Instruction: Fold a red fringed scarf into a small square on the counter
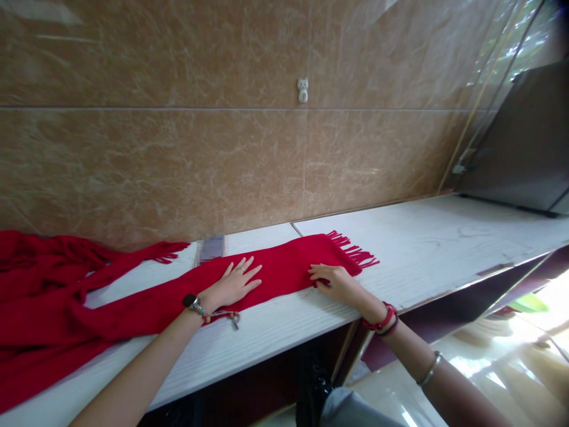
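A long red scarf (284, 264) lies stretched along the white counter, its fringed end to the right and the rest in a loose heap at the left. My left hand (234, 284) presses flat on the cloth with its fingers spread. At the scarf's near edge, a little short of the fringe, my right hand (334, 283) has its fingers bent and closed on the fabric. Part of the right thumb and the edge under the fingers is hidden.
A small pixelated card-like object (211, 247) lies behind the scarf. The white counter (435, 243) runs along a brown tiled wall (213, 160) with a cat-shaped hook (303, 91). A large dark box-like object (524, 136) stands at the right end. Open shelving is below.
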The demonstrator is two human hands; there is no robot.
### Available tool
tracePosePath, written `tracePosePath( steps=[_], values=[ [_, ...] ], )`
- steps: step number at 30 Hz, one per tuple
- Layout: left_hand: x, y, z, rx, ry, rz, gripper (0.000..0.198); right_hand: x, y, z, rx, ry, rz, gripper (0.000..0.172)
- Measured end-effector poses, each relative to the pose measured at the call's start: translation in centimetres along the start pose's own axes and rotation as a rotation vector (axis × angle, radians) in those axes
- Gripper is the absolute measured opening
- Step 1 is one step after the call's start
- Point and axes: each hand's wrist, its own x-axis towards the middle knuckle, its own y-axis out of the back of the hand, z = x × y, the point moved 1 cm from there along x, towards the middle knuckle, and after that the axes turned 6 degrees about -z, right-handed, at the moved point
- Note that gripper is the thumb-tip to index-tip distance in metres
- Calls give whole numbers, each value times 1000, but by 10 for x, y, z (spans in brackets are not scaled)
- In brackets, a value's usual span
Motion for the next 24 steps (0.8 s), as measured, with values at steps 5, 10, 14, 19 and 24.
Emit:
tracePosePath(
  steps=[5,10,14,19,24],
  values=[
    [-7,11,42,33,-159,119,50,-2,-1,-1,-177,-79,20,27],
    [10,16,88,90,-316,296,40,-5,12,-2,-432,-128,-36,26],
    [22,6,105,127,-283,352,27,-5,22,-1,-497,-172,-122,24],
    [23,0,110,173,-252,382,14,-12,18,2,-514,-120,-84,22],
    [20,3,110,200,-280,381,17,-21,13,10,-481,-58,-17,23]
  ],
)
